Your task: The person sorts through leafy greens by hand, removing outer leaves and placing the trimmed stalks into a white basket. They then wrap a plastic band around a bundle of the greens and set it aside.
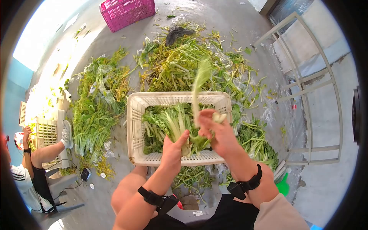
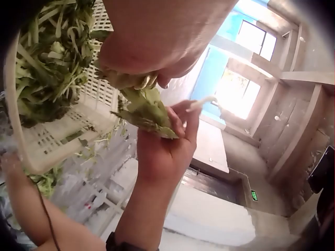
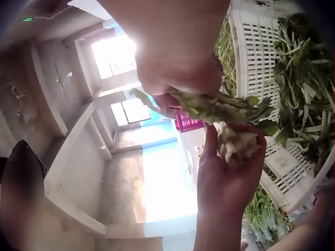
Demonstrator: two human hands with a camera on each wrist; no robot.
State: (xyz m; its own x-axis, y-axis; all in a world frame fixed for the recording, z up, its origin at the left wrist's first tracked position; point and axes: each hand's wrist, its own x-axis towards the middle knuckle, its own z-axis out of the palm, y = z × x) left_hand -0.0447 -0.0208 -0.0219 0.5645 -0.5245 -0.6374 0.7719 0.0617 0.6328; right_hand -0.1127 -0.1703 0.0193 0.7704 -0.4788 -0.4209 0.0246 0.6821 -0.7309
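A bunch of leafy greens [image 1: 174, 120] rests in my left hand [image 1: 171, 153], which grips it near its pale base above the crate. The right wrist view shows that whitish base [image 3: 238, 144] in the palm of the left hand [image 3: 222, 178]. My right hand [image 1: 222, 138], close on the right, pinches a long single leaf [image 1: 200, 84] that stands upright and is blurred; small pale pieces [image 1: 219, 117] show at its fingers. In the left wrist view the right hand [image 2: 165, 154] is by the greens [image 2: 149, 112], with a white stalk [image 2: 201, 103] at its fingertips.
Beneath the hands is a white slatted crate [image 1: 132, 130] of greens. Piles of leaves [image 1: 172, 67] lie beyond and to the left [image 1: 94, 122]. A pink crate [image 1: 128, 15] stands far back, a metal frame [image 1: 329, 76] at right. Another person [image 1: 32, 180] sits at left.
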